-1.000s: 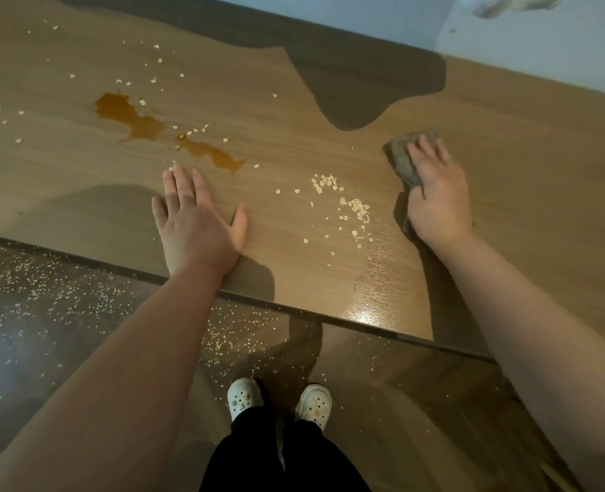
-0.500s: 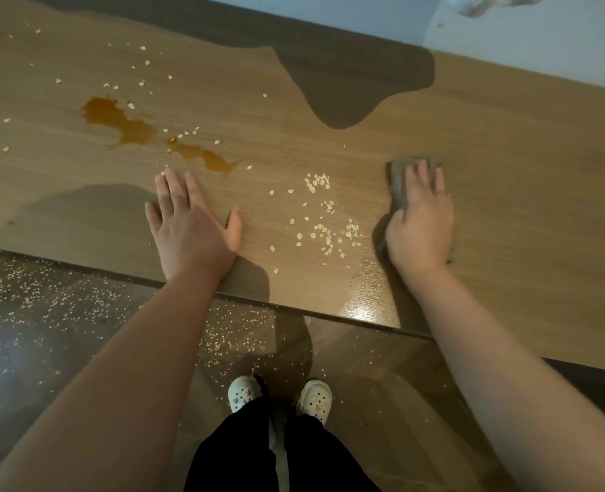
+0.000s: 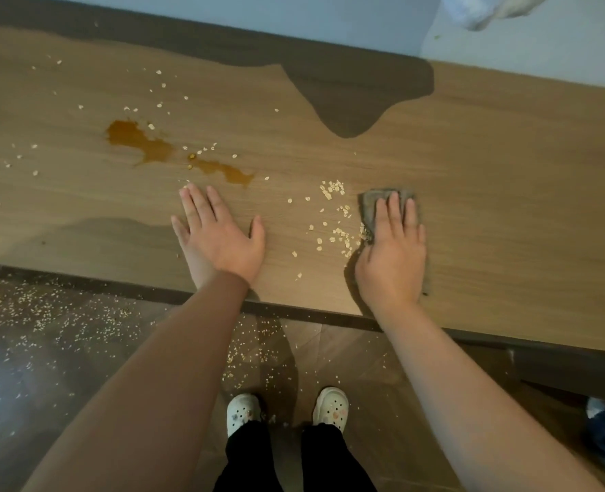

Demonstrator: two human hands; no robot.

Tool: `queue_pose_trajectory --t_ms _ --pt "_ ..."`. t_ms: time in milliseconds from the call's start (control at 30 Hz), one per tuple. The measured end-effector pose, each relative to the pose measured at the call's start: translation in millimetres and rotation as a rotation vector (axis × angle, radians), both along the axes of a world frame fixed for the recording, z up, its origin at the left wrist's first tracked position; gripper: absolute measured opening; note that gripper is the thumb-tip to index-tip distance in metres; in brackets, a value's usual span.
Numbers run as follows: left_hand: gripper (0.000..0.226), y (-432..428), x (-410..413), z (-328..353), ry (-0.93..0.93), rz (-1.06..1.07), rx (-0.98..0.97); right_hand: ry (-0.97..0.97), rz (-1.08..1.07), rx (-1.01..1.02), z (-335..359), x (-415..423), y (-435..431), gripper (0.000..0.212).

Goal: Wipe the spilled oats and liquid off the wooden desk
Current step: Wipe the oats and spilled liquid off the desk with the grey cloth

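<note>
The right hand [image 3: 391, 259] presses a grey cloth [image 3: 367, 207] flat on the worktop [image 3: 506, 207], fingers straight, grip wide. Loose oats [image 3: 342, 237] lie just left of the cloth. The left hand [image 3: 219, 237] rests flat, grip wide, just below the brown liquid [image 3: 129, 133].

Both arms are reaching forward, the left hand [image 3: 219, 239] lying flat, the right hand [image 3: 393, 253] pressing down, fingers straight.

Oats [image 3: 336, 221] lie between both hands, liquid [image 3: 159, 150] behind them.
</note>
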State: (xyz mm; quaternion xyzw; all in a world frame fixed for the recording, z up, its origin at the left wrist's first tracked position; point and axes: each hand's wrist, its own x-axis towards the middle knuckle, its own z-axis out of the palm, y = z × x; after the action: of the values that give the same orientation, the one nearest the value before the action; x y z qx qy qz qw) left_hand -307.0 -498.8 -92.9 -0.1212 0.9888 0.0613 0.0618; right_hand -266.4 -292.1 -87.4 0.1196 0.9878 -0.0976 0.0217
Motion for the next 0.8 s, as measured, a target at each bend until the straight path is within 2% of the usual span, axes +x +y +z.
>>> queue_pose_trajectory --t_ms 100,267,333,433,533,667,800 --pt "0.084 -2.2 1.0 -0.5 -0.032 -0.034 -0.01 -0.046 0.048 0.042 2.1 5.1 25.4 0.068" --pt "0.084 -3.9 -1.6 1.1 -0.073 -0.052 -0.004 0.005 -0.298 0.065 0.7 11.0 2.3 0.068" --pt "0.084 -5.4 -2.9 4.4 -0.12 -0.069 0.01 0.001 -0.275 0.06 -0.2 7.0 -23.8 0.068" --pt "0.08 -19.6 -5.9 10.5 -0.159 -0.157 0.079 -0.047 -0.101 0.078 4.1 5.5 -26.9 0.068" --pt "0.074 -66.6 -8.4 13.6 -0.047 -0.375 0.022 -0.075 -0.011 0.209 8.5 9.8 -1.2 0.066" --pt "0.069 -138.6 -10.1 9.6 -0.031 -0.653 -0.046 -0.036 -0.132 0.121 6.4 7.1 -8.3 0.066" --pt "0.072 -157.0 -9.4 -1.5 -0.045 -0.623 -0.064 -0.015 -0.265 0.084 3.4 2.7 -37.0 0.066"
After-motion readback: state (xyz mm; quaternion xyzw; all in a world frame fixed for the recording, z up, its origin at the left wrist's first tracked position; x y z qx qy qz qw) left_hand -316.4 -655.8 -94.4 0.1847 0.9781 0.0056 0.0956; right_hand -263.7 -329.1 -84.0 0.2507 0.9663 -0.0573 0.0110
